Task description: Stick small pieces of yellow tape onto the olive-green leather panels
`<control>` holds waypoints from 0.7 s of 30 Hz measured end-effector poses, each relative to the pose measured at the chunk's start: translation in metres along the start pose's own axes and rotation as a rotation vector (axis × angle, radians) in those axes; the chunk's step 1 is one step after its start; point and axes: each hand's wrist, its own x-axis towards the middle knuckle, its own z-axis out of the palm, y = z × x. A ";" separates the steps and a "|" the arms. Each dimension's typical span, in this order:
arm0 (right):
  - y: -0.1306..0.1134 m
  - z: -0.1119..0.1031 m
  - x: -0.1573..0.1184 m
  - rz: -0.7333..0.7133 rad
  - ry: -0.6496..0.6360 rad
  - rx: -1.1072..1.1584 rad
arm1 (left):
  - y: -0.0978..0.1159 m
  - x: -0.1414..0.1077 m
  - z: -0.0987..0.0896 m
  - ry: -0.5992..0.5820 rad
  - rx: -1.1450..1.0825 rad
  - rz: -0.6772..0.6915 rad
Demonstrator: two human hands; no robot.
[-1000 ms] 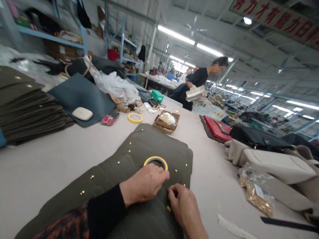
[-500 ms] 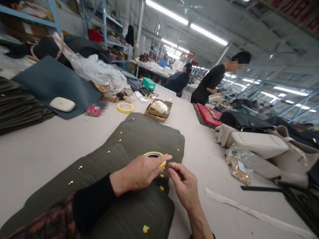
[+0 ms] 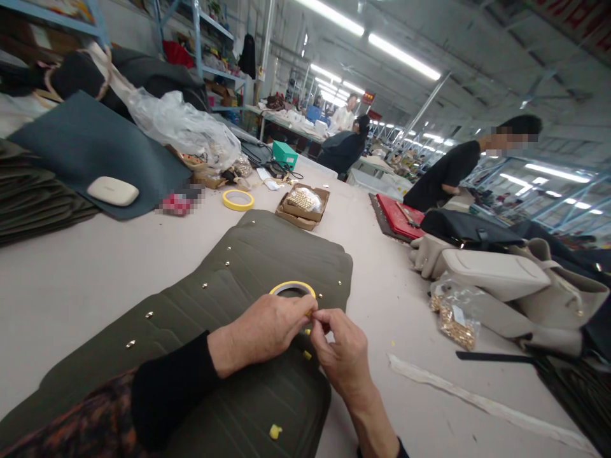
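Note:
An olive-green stack of quilted pieces (image 3: 191, 318) with small metal studs lies across the table. My left hand (image 3: 267, 331) is closed on the near edge of a yellow tape roll (image 3: 293, 286) above the piece's right part. Close against its fingertips, my right hand (image 3: 341, 346) is pinched; what it holds, if anything, is too small to make out. Small yellow tape bits (image 3: 275, 432) stick to the green material near its right edge, some just below my fingers.
Beyond the green piece sit a second tape roll (image 3: 238, 200) and a cardboard box of gold studs (image 3: 303, 205). Beige bags (image 3: 496, 273) and a plastic bag of gold hardware (image 3: 456, 321) are at right, near a pale strip (image 3: 477, 401). A person in black (image 3: 443, 172) stands beyond.
My fingertips have come together at the tape roll, and the left fingers have curled in around its edge. The person in black has moved to the right.

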 end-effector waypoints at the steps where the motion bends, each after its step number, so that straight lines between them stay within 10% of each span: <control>1: 0.000 -0.001 0.002 -0.012 -0.002 -0.022 | 0.000 0.000 -0.001 0.024 -0.009 -0.002; 6: -0.001 -0.007 0.017 -0.012 -0.012 -0.077 | 0.002 0.008 -0.006 0.163 0.018 -0.042; 13: -0.004 -0.006 0.034 0.568 0.065 0.269 | 0.003 0.024 -0.008 0.347 0.181 0.038; 21: 0.048 0.010 0.021 0.838 0.072 0.337 | 0.005 0.012 0.004 0.285 0.155 0.038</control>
